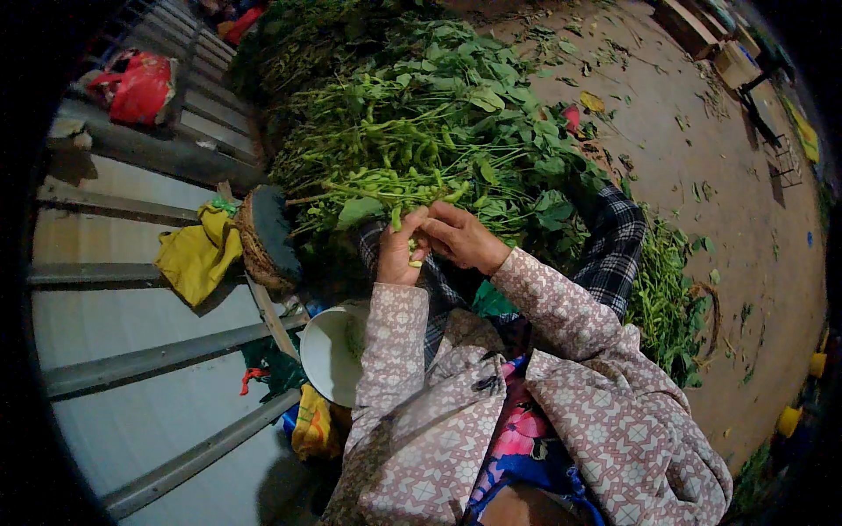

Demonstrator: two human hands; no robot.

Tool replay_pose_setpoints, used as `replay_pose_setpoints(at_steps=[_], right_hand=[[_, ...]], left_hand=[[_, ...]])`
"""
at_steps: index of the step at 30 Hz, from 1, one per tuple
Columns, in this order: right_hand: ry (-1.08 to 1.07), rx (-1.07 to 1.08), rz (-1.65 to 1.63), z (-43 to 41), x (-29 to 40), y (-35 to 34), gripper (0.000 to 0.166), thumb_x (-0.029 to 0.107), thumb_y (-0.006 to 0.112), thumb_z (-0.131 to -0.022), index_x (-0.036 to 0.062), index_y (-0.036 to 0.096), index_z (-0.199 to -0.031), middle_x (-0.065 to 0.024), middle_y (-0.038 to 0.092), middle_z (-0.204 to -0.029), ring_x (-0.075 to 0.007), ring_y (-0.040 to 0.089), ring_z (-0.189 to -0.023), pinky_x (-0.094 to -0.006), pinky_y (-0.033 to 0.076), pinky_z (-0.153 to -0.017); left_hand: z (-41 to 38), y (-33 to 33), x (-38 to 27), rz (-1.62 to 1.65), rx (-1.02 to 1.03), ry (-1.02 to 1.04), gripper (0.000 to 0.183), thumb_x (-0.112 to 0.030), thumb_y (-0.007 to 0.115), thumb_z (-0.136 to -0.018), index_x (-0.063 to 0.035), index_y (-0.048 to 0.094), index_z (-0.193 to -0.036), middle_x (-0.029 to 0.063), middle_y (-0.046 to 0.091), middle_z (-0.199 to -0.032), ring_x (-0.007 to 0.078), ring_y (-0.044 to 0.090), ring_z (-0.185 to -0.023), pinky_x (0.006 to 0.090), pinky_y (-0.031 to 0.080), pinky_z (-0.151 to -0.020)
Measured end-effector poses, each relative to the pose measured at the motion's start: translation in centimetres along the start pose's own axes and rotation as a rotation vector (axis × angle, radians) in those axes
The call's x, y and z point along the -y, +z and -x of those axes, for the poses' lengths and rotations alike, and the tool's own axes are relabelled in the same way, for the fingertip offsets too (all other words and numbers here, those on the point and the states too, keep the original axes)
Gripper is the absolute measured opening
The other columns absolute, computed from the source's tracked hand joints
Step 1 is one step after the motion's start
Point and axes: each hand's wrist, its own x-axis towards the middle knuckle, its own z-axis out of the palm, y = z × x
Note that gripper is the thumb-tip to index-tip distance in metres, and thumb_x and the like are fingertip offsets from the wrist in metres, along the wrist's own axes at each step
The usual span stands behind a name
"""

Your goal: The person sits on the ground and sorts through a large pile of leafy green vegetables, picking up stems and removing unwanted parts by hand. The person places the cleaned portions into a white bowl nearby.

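Note:
Both hands meet in front of my lap at the near edge of a large heap of green soybean plants (421, 125). My left hand (398, 253) is closed around several green pods (414, 253), and another pod (396, 218) sticks up by its thumb. My right hand (468, 238) has its fingers bent against the left thumb and fingertips. Whatever lies between the right fingers is hidden. Just beyond the hands, stems laden with plump pods (401, 181) lie across the heap, with a broad leaf (360, 212) nearest the left hand.
Left of my forearm stands a white bucket (329, 355) with green contents partly visible. A round padded object (266, 237) and a yellow cloth (200, 253) lie by the metal-barred wall (158, 355). More podded plants (664, 296) lie right of my knee on the leaf-strewn floor (743, 243).

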Motion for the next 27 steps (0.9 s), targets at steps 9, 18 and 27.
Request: replay_pose_setpoints(at_steps=[9, 18, 27], right_hand=[[0.307, 0.086, -0.455, 0.0, 0.3, -0.6, 0.013, 0.023, 0.045, -0.093, 0.0111, 0.045, -0.086, 0.0039, 0.041, -0.057, -0.0036, 0.029, -0.037, -0.0195, 0.019, -0.031], [0.124, -0.062, -0.277, 0.1, 0.0, 0.8, 0.014, 0.022, 0.046, -0.092, 0.0080, 0.049, -0.088, 0.0022, 0.048, -0.064, -0.0040, 0.037, -0.043, -0.0197, 0.027, -0.036], [-0.350, -0.283, 0.423, -0.9, -2.4, 1.0, 0.014, 0.016, 0.052, -0.087, 0.0020, 0.052, -0.086, -0.0076, 0.058, -0.066, -0.0148, 0.057, -0.060, -0.0293, 0.045, -0.055]], left_hand=[[-0.1, -0.5, 0.3, 0.010, -0.040, -0.015, 0.019, -0.023, 0.058, -0.083, -0.0060, 0.057, -0.091, -0.0027, 0.047, -0.061, 0.0029, 0.038, -0.043, 0.0166, 0.024, -0.034], [0.0, -0.2, 0.2, 0.024, -0.037, -0.005, 0.029, -0.030, 0.054, -0.085, -0.0044, 0.058, -0.096, -0.0026, 0.047, -0.059, 0.0036, 0.035, -0.040, 0.0176, 0.024, -0.034], [-0.4, 0.3, 0.6, -0.057, -0.224, 0.012, 0.024, -0.030, 0.052, -0.087, -0.0075, 0.058, -0.094, -0.0029, 0.051, -0.062, 0.0035, 0.039, -0.042, 0.0191, 0.026, -0.034]])
